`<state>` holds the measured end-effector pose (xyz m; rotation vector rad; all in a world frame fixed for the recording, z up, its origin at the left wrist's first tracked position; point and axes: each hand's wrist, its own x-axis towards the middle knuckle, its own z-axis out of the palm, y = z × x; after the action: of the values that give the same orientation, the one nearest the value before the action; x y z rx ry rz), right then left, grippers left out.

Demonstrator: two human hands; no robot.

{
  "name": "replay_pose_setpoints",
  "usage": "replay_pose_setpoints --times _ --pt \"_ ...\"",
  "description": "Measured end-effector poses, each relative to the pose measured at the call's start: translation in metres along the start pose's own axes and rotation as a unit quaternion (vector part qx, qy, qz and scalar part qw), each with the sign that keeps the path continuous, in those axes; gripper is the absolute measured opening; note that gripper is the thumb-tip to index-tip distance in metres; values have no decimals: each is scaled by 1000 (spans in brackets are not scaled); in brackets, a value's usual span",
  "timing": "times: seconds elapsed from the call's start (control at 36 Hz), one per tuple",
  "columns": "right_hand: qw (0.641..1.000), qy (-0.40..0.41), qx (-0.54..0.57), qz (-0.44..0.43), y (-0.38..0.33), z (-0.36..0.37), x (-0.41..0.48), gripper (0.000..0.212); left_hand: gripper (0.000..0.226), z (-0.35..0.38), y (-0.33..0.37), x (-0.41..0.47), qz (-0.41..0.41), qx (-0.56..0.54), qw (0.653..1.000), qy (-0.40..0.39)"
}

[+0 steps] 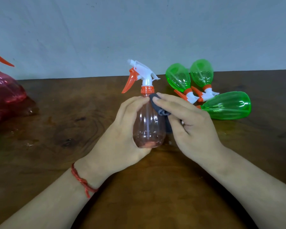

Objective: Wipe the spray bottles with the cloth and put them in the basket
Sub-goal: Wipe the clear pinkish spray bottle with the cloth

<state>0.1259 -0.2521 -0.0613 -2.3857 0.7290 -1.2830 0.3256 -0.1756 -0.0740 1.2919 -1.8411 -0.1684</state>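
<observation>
Two hands meet above a wooden table (56, 113). The left hand (120, 138) wraps around an upright pink spray bottle (149, 123), and the right hand (193, 128) pinches a dark cloth (160, 109) against its shoulder. Just beyond the right knuckles lie three green spray bottles (226, 106) — on their sides, clustered. Far left of the grip stands a red bottle (5, 91). A red cord (82, 180) circles the left wrist.

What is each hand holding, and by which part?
The left hand grips the red bottle around its body. The right hand pinches a bunched cloth and presses it on the bottle's shoulder, just under the cap.
</observation>
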Motion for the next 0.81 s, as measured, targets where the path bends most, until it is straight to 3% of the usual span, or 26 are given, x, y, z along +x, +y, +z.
replay_pose_setpoints --times 0.28,0.5,0.69,0.81 --pt "990 -102 -69 -74 -14 0 -1 49 108 -15 -6 1 -121 -75 986 83" --pt "992 -96 -26 -75 -13 2 -2 54 106 -15 -5 2 -175 -116 972 109" --pt "997 -36 58 40 -1 -2 5 56 107 -9 2 -2 -122 -114 986 12" --pt "972 -24 169 163 0 -4 11 48 109 -9 10 -4 -106 -170 979 -29"
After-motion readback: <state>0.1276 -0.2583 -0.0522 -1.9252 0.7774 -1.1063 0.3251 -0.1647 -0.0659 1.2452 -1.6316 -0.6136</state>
